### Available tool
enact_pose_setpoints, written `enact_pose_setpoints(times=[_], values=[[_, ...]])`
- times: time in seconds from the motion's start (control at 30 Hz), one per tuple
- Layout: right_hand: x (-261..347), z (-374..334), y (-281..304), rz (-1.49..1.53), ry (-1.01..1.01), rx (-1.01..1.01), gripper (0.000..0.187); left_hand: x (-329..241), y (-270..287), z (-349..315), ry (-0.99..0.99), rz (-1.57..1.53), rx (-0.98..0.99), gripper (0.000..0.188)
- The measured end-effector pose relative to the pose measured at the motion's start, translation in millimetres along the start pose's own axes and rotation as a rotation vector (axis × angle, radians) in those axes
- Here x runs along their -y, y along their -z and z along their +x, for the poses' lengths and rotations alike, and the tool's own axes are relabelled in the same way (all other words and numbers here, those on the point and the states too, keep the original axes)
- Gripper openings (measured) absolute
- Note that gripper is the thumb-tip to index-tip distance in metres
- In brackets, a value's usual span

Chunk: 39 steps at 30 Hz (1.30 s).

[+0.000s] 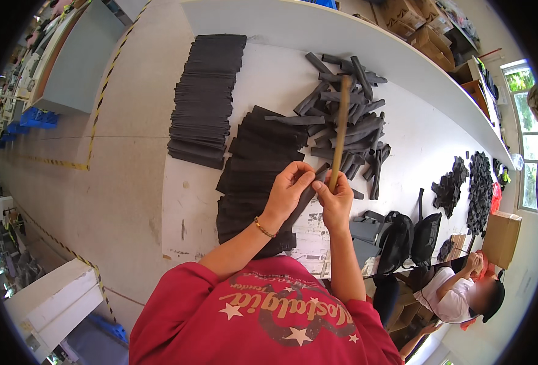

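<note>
My left hand (289, 190) pinches the upper end of a dark fabric tube (303, 205), which hangs down toward my forearm. Close beside it, my right hand (334, 196) is closed around the lower part of a long yellowish-brown stick (342, 125) that points away from me. The right thumb meets the edge of the same tube. Beneath the left hand lies a spread stack of flat black fabric pieces (260, 164). Beyond the right hand is a loose heap of rolled dark fabric tubes (357, 125); the stick's far end passes over it.
A long neat row of black fabric pieces (205, 100) lies at the far left of the white table (409, 128). Along its back runs a raised panel (317, 18). Black bags (396, 243) are at the right, near a seated co-worker (451, 295) and a cardboard box (501, 238).
</note>
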State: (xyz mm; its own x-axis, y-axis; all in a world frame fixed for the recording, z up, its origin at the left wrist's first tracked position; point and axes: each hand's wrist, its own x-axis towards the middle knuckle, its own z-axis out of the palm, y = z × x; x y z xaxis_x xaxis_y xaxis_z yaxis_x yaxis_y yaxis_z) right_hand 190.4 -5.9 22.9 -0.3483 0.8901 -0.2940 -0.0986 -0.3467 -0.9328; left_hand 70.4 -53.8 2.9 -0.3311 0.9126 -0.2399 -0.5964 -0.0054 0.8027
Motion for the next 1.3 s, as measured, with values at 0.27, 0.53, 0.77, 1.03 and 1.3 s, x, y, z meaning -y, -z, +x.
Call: enact_pose_setpoints(times=[0.27, 0.53, 0.77, 1.03, 1.3], values=[[0.3, 0.4, 0.9, -0.158, 0.051, -0.029, 0.021, -8.9, 9.6, 15.2, -0.291, 0.647, 0.075, 0.024], [85.1, 81.3, 37.4, -0.608, 0.474, -0.458, 0.015, 19.9, 80.9, 61.6, -0.273, 0.747, -0.056, 0.017], [20.4, 40.8, 94.9, -0.781, 0.218, -0.167, 0.024, 46.9, 110.6, 80.7, -0.051, 1.44, 0.253, 0.014], [28.8, 3.5, 134.4, -1.314, 0.322, 0.229, 0.016, 6.6, 116.3, 81.0, -0.015, 1.1, 0.245, 0.014], [30.3, 1.2, 118.8, -1.345, 0.352, 0.377, 0.017, -18.9, 95.7, 62.0, -0.045, 1.039, 0.292, 0.011]])
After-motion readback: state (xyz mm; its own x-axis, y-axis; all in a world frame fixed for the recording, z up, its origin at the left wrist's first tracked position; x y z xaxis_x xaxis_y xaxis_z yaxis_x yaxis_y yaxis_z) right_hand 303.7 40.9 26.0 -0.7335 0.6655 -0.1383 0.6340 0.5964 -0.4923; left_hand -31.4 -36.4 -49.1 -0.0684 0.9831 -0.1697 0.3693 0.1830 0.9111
